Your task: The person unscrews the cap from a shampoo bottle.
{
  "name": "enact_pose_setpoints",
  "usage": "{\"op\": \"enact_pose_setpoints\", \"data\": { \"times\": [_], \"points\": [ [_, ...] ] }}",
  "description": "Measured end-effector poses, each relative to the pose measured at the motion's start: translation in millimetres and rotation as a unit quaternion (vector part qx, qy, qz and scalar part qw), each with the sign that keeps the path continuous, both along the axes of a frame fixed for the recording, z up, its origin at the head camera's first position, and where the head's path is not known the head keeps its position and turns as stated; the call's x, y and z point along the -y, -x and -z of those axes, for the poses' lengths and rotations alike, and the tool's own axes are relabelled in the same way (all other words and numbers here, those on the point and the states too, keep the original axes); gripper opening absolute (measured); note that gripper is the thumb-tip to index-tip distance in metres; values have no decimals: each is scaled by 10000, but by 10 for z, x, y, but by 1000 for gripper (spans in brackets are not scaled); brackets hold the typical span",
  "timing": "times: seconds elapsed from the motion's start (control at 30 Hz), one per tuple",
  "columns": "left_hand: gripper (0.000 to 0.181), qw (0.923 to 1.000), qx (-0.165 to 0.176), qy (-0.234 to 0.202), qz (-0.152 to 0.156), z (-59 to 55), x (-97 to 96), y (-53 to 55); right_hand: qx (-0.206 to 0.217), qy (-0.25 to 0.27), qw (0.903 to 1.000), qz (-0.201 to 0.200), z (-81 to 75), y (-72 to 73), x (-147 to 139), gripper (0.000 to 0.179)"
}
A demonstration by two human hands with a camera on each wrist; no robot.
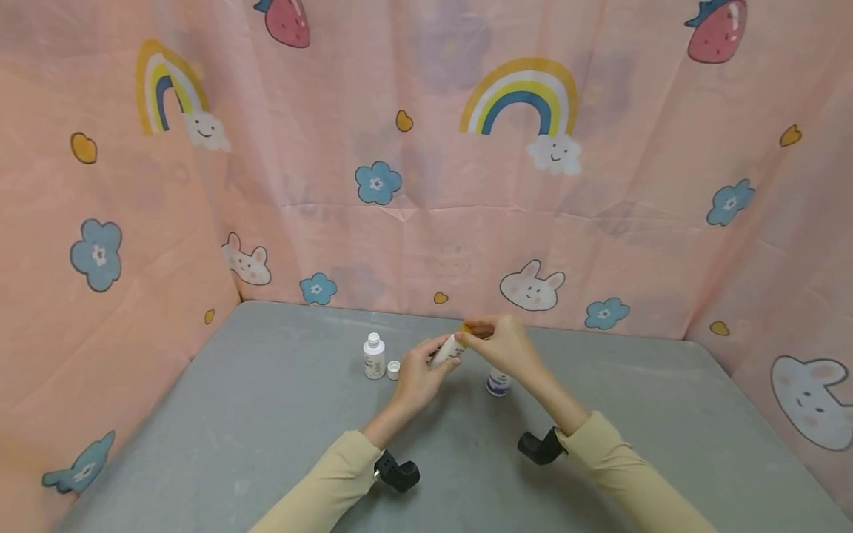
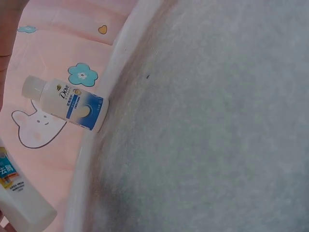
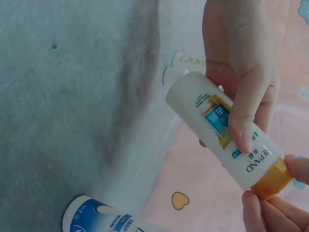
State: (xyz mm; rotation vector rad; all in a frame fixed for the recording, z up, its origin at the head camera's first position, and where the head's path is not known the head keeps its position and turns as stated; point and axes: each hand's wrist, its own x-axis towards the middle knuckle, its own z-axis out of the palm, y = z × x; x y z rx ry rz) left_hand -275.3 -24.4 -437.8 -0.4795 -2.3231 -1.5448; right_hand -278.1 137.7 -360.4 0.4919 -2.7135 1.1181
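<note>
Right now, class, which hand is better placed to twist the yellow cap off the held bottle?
Probably the right hand: it pinches the yellow cap, while the left hand grips the white bottle round its body and can steady it.

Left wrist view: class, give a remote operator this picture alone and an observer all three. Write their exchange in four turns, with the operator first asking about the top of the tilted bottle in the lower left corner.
Operator: My picture cuts off the top of the tilted bottle. What is at that end?
Observer: A yellow cap, pinched by the fingers of the right hand.
Operator: The only other bottle I see is the blue and white bottle. Is there a third?
Observer: Yes. The head view shows a third bottle upright on the table, with a loose white cap beside it.
</note>
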Motion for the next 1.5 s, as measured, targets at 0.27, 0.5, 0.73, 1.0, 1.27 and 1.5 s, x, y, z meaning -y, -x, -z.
{"op": "enact_pose_setpoints", "data": {
  "times": [0.27, 0.5, 0.73, 1.0, 1.27, 1.5],
  "points": [
    [41, 9998, 38, -58, 189, 15, 11, 12, -377, 219, 9990, -84, 55, 14, 27, 34],
    [41, 9990, 137, 1, 434, 26, 33, 28, -435, 265, 9986, -159, 95, 1, 28, 32],
    [42, 9947, 413, -117, 934, 52, 81, 40, -465, 244, 9979, -381, 112, -9, 18, 29],
    [43, 9863, 930, -215, 1343, 50, 124, 54, -388, 208, 9935, -1049, 91, 16, -66, 30],
    [42, 9928, 530, 65, 1072, 51, 112, 69, -122, -321, 9955, -883, 14, 33, -78, 35],
    [40, 9928, 453, 264, 1074, 45, 91, 68, -239, -593, 9950, -763, -29, 54, -65, 28]
  ]
}}
